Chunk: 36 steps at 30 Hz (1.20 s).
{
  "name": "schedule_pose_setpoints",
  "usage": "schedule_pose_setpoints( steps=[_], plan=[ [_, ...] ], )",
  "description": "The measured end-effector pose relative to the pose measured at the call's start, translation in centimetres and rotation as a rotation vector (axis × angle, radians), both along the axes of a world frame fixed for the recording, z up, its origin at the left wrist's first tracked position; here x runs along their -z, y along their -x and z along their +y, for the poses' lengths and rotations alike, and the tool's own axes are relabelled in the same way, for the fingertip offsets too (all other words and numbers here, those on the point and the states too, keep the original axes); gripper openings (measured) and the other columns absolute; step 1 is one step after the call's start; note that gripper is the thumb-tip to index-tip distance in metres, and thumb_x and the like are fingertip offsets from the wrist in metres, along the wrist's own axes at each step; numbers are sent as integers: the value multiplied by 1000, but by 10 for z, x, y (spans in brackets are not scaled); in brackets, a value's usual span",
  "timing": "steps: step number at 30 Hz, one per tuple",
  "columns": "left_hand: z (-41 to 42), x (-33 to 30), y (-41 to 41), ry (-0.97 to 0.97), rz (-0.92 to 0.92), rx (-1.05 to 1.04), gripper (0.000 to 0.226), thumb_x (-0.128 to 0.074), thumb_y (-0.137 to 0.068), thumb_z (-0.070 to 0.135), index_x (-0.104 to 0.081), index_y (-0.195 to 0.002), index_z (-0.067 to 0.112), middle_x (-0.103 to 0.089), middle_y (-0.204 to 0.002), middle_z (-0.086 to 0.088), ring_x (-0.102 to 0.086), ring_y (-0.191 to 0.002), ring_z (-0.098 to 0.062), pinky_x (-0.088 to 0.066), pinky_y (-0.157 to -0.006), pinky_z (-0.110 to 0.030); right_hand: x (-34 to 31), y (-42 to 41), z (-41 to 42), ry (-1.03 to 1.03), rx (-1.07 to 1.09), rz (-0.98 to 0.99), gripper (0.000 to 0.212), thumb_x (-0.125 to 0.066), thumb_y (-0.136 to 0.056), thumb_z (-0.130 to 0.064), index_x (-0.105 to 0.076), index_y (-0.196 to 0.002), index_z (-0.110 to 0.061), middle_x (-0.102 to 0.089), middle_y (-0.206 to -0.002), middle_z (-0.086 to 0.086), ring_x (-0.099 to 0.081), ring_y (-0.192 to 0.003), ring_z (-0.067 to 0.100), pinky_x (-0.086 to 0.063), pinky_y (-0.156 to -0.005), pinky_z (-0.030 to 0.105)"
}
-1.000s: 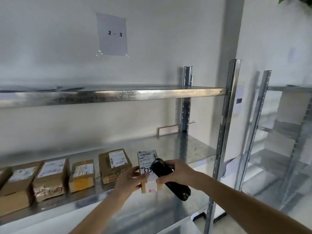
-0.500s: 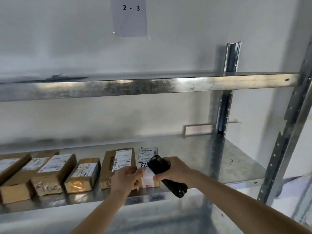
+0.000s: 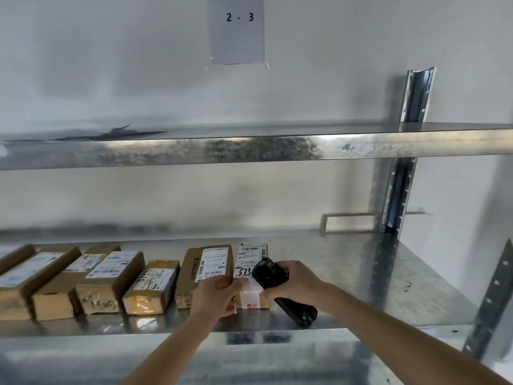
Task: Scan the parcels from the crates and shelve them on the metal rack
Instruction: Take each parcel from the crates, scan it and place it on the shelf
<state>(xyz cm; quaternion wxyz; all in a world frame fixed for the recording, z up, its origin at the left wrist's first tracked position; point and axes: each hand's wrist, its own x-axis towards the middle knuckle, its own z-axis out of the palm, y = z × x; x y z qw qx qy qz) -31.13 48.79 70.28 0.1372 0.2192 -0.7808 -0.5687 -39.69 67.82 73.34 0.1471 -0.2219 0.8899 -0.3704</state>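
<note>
A small parcel [image 3: 251, 259] with a white label and the handwritten number 375 lies on the metal rack's middle shelf [image 3: 361, 279], at the right end of a row of brown parcels. My left hand [image 3: 216, 297] grips its near left corner. My right hand [image 3: 294, 282] holds a black handheld scanner [image 3: 277, 284], which lies across the parcel's right side, and its fingers also touch the parcel's near end. The brown parcel [image 3: 206, 270] beside it touches its left side.
Several more brown parcels [image 3: 105, 279] line the shelf to the left. The upper shelf [image 3: 249, 148] runs across above. A paper sign reading 2 - 3 [image 3: 237, 29] is taped to the wall. Rack uprights [image 3: 399, 195] stand at the right.
The view has shifted to the left and closer to the shelf. Both hands have set the parcel down at the row's right end and stay on it.
</note>
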Motion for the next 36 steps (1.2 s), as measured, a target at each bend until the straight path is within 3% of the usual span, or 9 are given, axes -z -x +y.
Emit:
schedule_pose_setpoints(
  steps=[3, 7, 11, 15, 18, 21, 27, 30, 36],
  plan=[
    [-6, -2, -9, 49, 17, 7, 11, -79, -83, 32, -69, -85, 34, -76, -77, -4, -75, -79, -23, -63, -64, -30, -1, -7, 5, 7, 12, 18, 40, -91, -69, -26, -68, -102, -29, -73, -90, -5, -70, -78, 10, -50, -62, 17],
    [-30, -2, -27, 78, 29, 5, 28, -77, -86, 35, -70, -111, 24, -75, -90, -2, -74, -83, -21, -64, -76, -40, -8, -25, 13, -4, 71, 78, 40, -92, -68, -31, -68, -100, -31, -74, -89, -7, -70, -78, 10, -50, -62, 20],
    [-59, -14, -66, 464, 111, 60, 44, -72, -85, 50, -63, -122, 29, -70, -114, 11, -66, -96, -6, -58, -84, -28, -27, -58, 2, -4, 129, 189, 51, -91, -64, -41, -67, -109, -37, -73, -92, -10, -71, -83, 10, -60, -75, 30],
    [-101, -34, -128, 541, 202, 110, 51, -75, -82, 49, -56, -130, 42, -46, -147, 13, -46, -134, -13, -47, -104, -36, -53, -106, -41, 39, 82, 232, 53, -90, -66, -46, -64, -113, -49, -72, -98, -14, -70, -88, 9, -60, -83, 33],
    [-152, -43, -187, 545, 176, 46, 69, -73, -84, 52, -45, -145, 40, -22, -163, 11, -26, -149, -15, -34, -114, -36, -68, -159, -99, 51, -10, 240, 55, -90, -65, -51, -61, -111, -53, -70, -105, -17, -67, -91, 5, -58, -83, 30],
    [-209, -51, -257, 553, 174, -24, 75, -72, -82, 56, -41, -148, 41, -29, -160, 14, -33, -145, -13, -37, -108, -32, -72, -211, -170, 67, -96, 230, 61, -92, -65, -47, -66, -120, -41, -72, -104, -15, -66, -89, 2, -52, -72, 22],
    [-337, -58, -423, 544, 86, -253, 93, -68, -77, 68, -28, -155, 37, -39, -157, 10, -40, -142, -15, -37, -111, -36, -76, -330, -335, 86, -340, 148, 64, -94, -58, -51, -58, -111, -43, -67, -102, -19, -66, -93, 5, -56, -85, 27],
    [-393, -59, -507, 582, 30, -385, 92, -67, -79, 67, -29, -156, 34, -38, -158, 10, -38, -143, -14, -35, -114, -35, -74, -388, -417, 83, -457, 160, 64, -91, -53, -57, -67, -108, -34, -71, -99, -14, -68, -92, 7, -58, -90, 34],
    [-496, -47, -673, 612, -81, -674, 85, -67, -82, 65, -36, -153, 30, -40, -156, 9, -36, -143, -10, -32, -116, -31, -71, -518, -570, 63, -743, 173, 53, -92, -56, -52, -70, -101, -33, -74, -94, -10, -70, -85, 7, -57, -74, 27]
  ],
)
